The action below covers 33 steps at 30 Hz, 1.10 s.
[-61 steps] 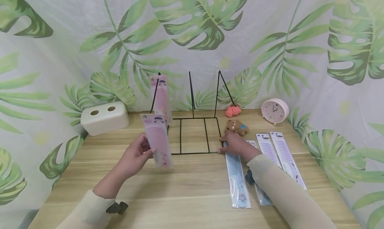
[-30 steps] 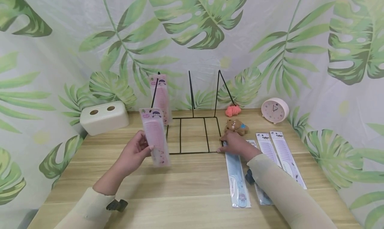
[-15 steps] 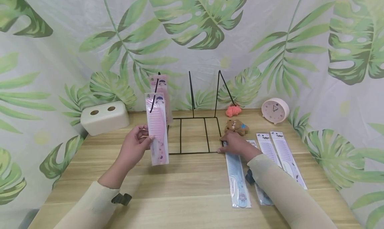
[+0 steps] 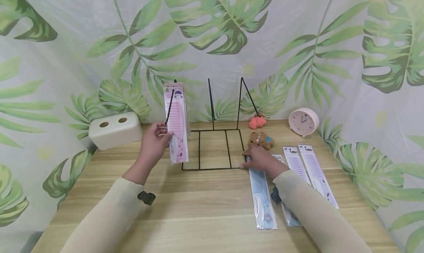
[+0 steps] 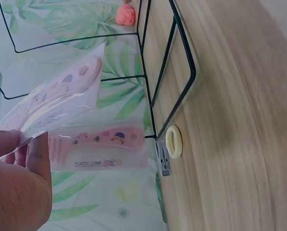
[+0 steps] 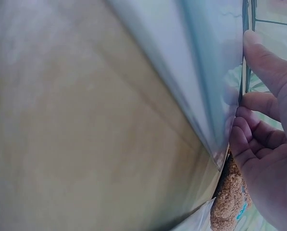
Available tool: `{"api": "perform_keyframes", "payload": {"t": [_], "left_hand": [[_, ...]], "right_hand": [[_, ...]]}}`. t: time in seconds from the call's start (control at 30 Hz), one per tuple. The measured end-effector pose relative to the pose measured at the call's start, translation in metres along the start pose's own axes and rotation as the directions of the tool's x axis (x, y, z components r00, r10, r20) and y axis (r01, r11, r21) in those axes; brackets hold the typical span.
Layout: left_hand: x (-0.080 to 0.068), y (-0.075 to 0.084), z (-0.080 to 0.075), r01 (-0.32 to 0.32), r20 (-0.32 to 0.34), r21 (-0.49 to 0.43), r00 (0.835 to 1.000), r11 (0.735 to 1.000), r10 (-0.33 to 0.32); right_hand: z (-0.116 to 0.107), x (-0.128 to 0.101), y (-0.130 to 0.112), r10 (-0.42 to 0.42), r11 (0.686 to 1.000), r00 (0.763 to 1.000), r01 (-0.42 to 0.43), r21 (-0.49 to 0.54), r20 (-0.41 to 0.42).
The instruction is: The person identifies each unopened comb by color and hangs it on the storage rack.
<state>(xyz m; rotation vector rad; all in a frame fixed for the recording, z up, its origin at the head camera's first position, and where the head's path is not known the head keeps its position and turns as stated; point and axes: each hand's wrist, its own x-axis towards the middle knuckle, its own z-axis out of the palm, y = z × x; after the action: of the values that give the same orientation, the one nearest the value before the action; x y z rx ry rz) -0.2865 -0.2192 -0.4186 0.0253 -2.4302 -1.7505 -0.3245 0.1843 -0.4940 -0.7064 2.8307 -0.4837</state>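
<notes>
My left hand [image 4: 153,142] pinches the edge of a packaged pink comb [image 4: 179,124], which is upright at the left hook [image 4: 169,107] of a black wire rack [image 4: 200,150]. The hook's wire comes out in front of the package's top. Behind it hangs a second packaged pink comb [image 5: 100,144], mostly hidden in the head view. My right hand [image 4: 261,160] holds the rack's front right corner with thumb and curled fingers. Beside and under that hand lies a packaged blue comb [image 4: 261,197].
Two packaged lavender combs [image 4: 316,172] and another blue package [image 4: 291,218] lie at right, partly under the arm. A brown plush toy [image 4: 260,139], orange yarn [image 4: 256,122], pink clock [image 4: 303,122] and white box [image 4: 116,131] stand behind. A yellow ring [image 5: 173,142] lies near the rack.
My left hand has raised the pink comb and pushed it back along the left hook, up close to the comb hanging behind. The right hand has stayed at the rack's corner.
</notes>
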Motion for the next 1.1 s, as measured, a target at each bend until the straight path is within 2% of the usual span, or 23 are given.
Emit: {"api": "perform_keyframes", "payload": {"t": [0.33, 0.7, 0.87, 1.1], "left_hand": [[0.029, -0.015, 0.006, -0.024, -0.027, -0.005, 0.999, 1.0, 0.023], [0.054, -0.034, 0.009, -0.044, -0.102, 0.133, 0.993, 0.99, 0.058], [0.06, -0.041, 0.012, -0.028, -0.127, 0.182, 0.991, 0.983, 0.052], [0.063, -0.048, 0.016, -0.015, -0.124, 0.233, 0.991, 0.972, 0.045]], "right_hand": [[0.0, 0.0, 0.0, 0.016, 1.0, 1.0, -0.016, 0.003, 0.007], [0.0, 0.0, 0.0, 0.01, 1.0, 1.0, -0.01, -0.014, 0.011], [0.002, 0.001, 0.0, 0.02, 1.0, 1.0, -0.02, -0.009, 0.013], [0.003, 0.002, 0.002, 0.014, 1.0, 1.0, -0.014, -0.006, 0.009]]}}
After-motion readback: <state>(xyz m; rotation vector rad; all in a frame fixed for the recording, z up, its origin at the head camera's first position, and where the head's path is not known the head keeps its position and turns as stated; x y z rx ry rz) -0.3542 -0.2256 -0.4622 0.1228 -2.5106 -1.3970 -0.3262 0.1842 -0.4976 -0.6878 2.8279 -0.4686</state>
